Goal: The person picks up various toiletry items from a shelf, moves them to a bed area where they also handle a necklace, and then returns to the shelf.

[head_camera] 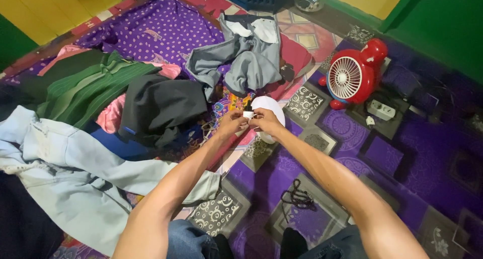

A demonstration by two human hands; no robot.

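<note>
My left hand (230, 123) and my right hand (265, 121) meet in the middle of the view, both pinching a small white object with a dark tip (248, 112). Right behind the hands lies a white round item (269, 106) on the floor mat; what it is I cannot tell. Both forearms stretch out from the bottom of the view over my knees.
A pile of clothes lies on the left: light jeans (60, 163), a green striped cloth (85, 88), a black garment (161, 105), a grey garment (246, 52). A red fan (352, 75) and a white power strip (381, 109) sit at the right. Dark beads (298, 198) lie on the purple patterned mat (402, 158).
</note>
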